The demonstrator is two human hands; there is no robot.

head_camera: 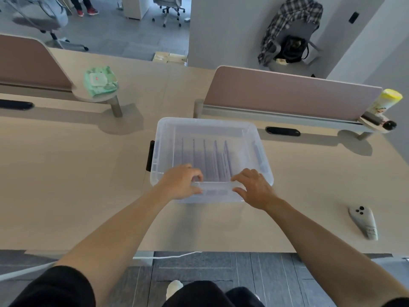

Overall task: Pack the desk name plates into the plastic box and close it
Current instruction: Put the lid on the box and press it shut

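Both forearms reach from the near edge of the bench (pixel 77 173) to the plastic box (pixel 221 198) at its middle. The left hand (pixel 180 181) and right hand (pixel 254 189) each grip the box's near rim, fingers curled over the top and thumbs below.

The name plates (pixel 215 158) stand in a row inside, so packing looks done and closing is in hand. Next, the near edge probably needs pressing down until it catches.

A clear lid (pixel 210 129) seems seated, though haze makes that uncertain. The fingertips hide the near catch, and only a dark clasp (pixel 150 155) shows on the left side.
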